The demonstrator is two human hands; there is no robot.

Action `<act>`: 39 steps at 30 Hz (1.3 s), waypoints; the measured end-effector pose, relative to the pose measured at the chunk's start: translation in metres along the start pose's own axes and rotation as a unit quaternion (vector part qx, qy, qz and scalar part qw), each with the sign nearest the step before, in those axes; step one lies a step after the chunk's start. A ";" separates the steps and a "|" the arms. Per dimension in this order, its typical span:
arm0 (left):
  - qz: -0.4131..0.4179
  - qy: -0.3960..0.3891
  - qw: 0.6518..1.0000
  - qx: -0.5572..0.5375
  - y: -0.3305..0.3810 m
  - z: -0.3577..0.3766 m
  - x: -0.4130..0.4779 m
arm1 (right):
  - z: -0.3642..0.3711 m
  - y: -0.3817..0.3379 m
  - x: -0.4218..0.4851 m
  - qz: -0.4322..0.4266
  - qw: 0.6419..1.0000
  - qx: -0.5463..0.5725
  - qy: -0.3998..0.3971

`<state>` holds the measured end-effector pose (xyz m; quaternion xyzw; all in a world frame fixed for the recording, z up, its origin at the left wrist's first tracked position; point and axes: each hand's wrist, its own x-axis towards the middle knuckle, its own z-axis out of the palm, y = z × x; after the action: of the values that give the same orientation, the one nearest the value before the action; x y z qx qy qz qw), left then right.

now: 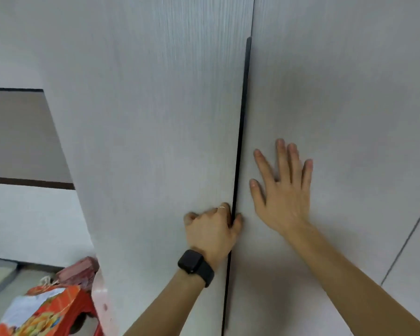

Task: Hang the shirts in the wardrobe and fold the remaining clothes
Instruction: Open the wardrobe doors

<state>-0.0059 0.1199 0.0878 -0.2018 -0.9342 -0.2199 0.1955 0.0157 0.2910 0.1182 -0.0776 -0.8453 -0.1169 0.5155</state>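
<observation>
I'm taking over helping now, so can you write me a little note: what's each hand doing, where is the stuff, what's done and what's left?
Hands: the left hand grips the black handle strip at the edge of the left wardrobe door. The right hand lies flat, fingers spread, on the right wardrobe door.
Things: both doors look closed or nearly so. No shirts or other clothes are in view.
Done: nothing that shows.
Left: open the wardrobe, hang the shirts, fold the rest.
</observation>
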 end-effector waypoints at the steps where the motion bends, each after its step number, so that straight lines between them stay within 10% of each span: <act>1: -0.021 0.002 1.000 0.022 0.006 -0.003 0.001 | 0.008 0.002 0.006 -0.012 1.000 0.006 0.013; 17: -0.054 0.019 0.998 0.028 0.017 -0.007 -0.007 | 0.024 0.010 0.012 -0.055 0.995 0.033 0.070; 30: -0.021 0.013 1.000 -0.012 -0.008 -0.048 -0.069 | -0.039 0.005 0.006 -0.023 0.975 0.197 -0.103; 33: -0.005 0.031 0.999 -0.010 -0.018 -0.052 -0.082 | -0.065 -0.021 0.000 -0.043 0.918 0.379 -0.106; 37: -0.013 0.048 0.999 -0.011 -0.018 -0.051 -0.092 | -0.084 -0.043 0.006 0.072 0.726 0.637 -0.248; 39: -0.023 0.078 0.996 -0.040 -0.015 -0.048 -0.096 | -0.084 -0.041 0.008 0.074 0.703 0.661 -0.250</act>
<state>0.0807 0.0563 0.0788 -0.1703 -0.9110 -0.2765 0.2543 0.0733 0.2281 0.1572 0.1943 -0.7949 0.5346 0.2110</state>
